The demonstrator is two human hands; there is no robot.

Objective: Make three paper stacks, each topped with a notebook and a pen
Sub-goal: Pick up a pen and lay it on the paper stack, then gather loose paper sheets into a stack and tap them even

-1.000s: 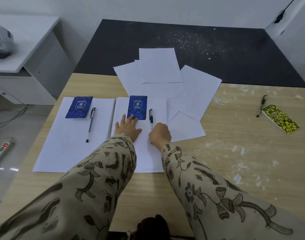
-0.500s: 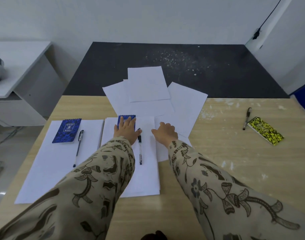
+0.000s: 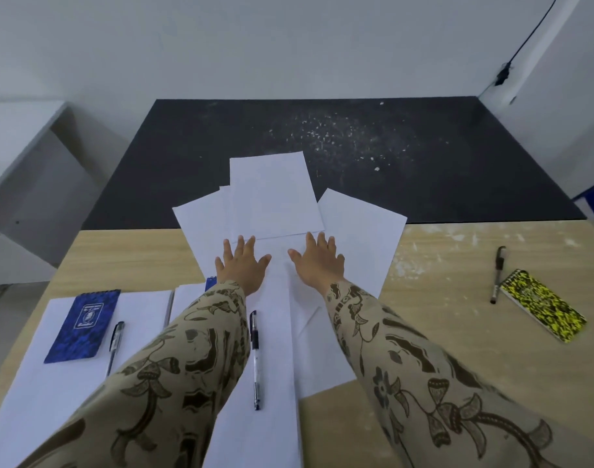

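Left hand (image 3: 243, 265) and right hand (image 3: 317, 261): both flat, fingers spread, palms down on the loose sheets (image 3: 272, 197) fanned over the table's (image 3: 457, 349) far edge; neither grips anything. Middle stack (image 3: 275, 332) lies between the forearms, middle pen (image 3: 256, 359) on top, middle notebook (image 3: 210, 284) mostly hidden under the left sleeve (image 3: 187, 366). Left stack (image 3: 52, 383), by the left edge, carries the blue notebook (image 3: 83, 325) with the left pen (image 3: 115, 346) just beside it. Toward the right edge, on bare wood: yellow notebook (image 3: 541, 305), right pen (image 3: 497, 275) beside it.
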